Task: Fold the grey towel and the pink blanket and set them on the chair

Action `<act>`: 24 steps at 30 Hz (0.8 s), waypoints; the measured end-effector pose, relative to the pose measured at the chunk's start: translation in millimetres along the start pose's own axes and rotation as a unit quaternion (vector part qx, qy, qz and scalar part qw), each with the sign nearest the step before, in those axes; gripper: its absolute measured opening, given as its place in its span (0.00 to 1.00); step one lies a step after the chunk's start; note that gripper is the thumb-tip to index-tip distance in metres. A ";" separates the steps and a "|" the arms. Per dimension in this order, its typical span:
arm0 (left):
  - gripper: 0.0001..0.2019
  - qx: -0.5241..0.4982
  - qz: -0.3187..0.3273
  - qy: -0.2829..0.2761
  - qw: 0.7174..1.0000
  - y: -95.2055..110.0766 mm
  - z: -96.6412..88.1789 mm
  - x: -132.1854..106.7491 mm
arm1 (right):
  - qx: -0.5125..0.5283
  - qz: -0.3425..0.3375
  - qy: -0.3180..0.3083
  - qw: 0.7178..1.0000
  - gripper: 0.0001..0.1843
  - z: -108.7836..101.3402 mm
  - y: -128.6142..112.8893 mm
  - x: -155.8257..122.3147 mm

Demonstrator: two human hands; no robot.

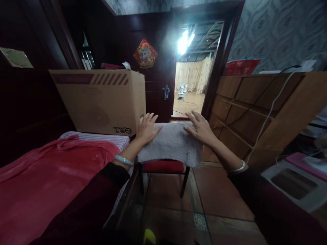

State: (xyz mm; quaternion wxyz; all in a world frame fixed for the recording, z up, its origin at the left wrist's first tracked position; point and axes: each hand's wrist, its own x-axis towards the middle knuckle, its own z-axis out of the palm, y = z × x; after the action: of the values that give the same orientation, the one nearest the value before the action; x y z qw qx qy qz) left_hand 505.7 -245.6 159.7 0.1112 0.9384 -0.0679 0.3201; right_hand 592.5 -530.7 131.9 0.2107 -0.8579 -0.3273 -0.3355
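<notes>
A grey towel-like cloth (173, 143) lies spread over a chair with a red seat (163, 166) and dark legs, its front edge hanging down. My left hand (148, 129) is at the cloth's left edge, fingers spread and stretched forward. Over the right side of the cloth is my right hand (200, 129), its fingers also apart. Neither hand grips anything. Whether the palms press on the cloth or hover just above it, I cannot tell. Part of the chair is hidden under the cloth.
A bed with a red blanket (63, 177) is on the left, a large cardboard box (102, 102) behind it. Wooden cabinets (245, 112) with hanging cables line the right. Beyond the open doorway, a fan (182, 90) stands on the floor. A plastic bin (293, 183) sits at the right.
</notes>
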 end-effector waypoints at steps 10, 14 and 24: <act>0.48 0.049 0.106 -0.171 0.978 -12.7 12.6 7.7 | -0.018 -0.139 -0.096 0.986 0.56 18.8 15.2 -25.9; 0.49 0.081 0.148 -0.173 0.971 -27.7 12.0 6.6 | -0.039 -0.165 -0.091 0.981 0.57 19.1 20.1 -24.9; 0.47 0.112 0.043 -0.177 0.977 -56.2 -9.0 -26.0 | -0.042 -0.159 -0.082 0.983 0.55 22.5 17.4 -27.6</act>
State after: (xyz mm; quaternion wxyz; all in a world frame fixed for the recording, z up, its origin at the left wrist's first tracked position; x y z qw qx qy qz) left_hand 491.2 -187.5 141.3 -0.0218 0.9828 -0.0906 0.1593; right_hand 599.2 -541.4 94.3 0.0911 -0.8276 -0.4613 -0.3067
